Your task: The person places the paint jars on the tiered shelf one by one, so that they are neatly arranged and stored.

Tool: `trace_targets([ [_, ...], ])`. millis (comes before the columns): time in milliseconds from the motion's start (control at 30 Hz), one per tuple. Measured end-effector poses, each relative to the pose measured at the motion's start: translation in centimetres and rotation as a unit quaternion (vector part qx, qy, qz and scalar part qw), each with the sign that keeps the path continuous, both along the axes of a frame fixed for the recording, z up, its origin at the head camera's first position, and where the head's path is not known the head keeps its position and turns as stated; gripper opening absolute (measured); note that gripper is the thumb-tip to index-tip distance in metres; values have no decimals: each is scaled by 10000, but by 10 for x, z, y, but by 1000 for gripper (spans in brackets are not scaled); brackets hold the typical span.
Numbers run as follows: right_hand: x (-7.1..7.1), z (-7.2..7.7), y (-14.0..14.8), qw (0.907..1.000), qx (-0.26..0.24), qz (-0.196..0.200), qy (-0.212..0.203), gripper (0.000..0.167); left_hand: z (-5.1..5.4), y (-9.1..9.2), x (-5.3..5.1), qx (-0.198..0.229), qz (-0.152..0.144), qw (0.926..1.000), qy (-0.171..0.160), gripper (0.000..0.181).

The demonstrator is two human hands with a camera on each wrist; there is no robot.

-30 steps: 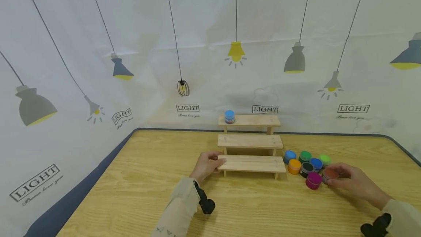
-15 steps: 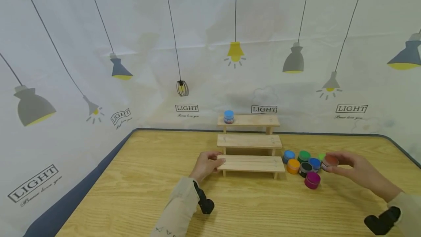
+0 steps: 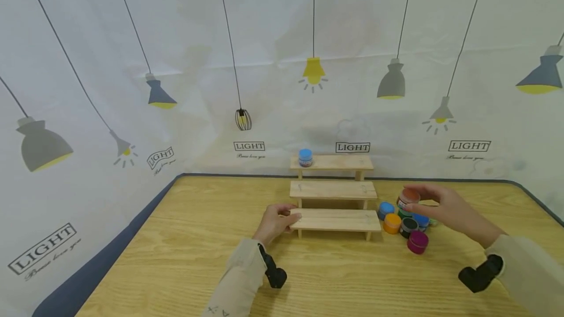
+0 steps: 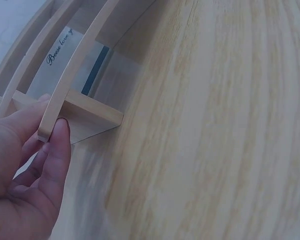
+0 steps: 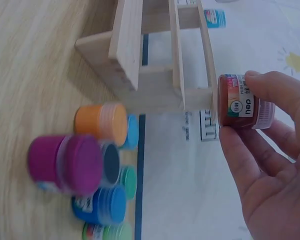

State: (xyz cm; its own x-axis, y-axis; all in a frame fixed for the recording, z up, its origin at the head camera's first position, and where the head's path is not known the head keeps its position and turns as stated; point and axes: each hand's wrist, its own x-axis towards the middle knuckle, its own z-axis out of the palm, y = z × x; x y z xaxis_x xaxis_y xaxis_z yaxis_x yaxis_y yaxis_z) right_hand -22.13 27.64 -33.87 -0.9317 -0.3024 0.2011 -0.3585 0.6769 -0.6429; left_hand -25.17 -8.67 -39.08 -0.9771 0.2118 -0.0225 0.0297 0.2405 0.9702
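Two hands reach over the wooden table (image 3: 176, 258) on my feed. At left, the left hand (image 3: 273, 224) pinches the left end of the bottom shelf (image 3: 337, 219) of a three-tier wooden stand (image 3: 332, 189), thumb on top, fingers curled underneath, forearm angled up from the lower edge. A light-blue-lidded jar (image 3: 305, 158) stands upright at the left of the top shelf. Just right of the stand I see paint jars bunched on the table: pale blue (image 3: 386, 210), orange (image 3: 391, 223), green (image 3: 404, 214), black (image 3: 409, 228), magenta (image 3: 417, 242), dark blue (image 3: 422, 220) and a mostly hidden light-green one (image 5: 107, 231). Over them, the right hand (image 3: 449, 207) comes in from the right, forearm slanting inward, grasping a reddish-brown jar (image 5: 237, 102) between thumb and fingers. I have that jar raised off the table, near the stand's right side; whether it touches the stand I can't tell.
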Motion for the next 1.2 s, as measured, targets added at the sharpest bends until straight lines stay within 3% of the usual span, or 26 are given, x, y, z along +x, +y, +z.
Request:
trace_targets([
  [333, -27, 8, -48, 9984, -400, 392, -9, 48, -3, -1, -2, 19, -66, 10000, -11, 35],
  [667, -54, 12, -85, 9940, -917, 596, 62, 46, -26, -4, -20, 10, -26, 10000, -33, 35],
  [1200, -91, 25, -126, 9977, -629, 108, 213, 49, -26, -4, -20, -27, -23, 10000, -9, 37],
])
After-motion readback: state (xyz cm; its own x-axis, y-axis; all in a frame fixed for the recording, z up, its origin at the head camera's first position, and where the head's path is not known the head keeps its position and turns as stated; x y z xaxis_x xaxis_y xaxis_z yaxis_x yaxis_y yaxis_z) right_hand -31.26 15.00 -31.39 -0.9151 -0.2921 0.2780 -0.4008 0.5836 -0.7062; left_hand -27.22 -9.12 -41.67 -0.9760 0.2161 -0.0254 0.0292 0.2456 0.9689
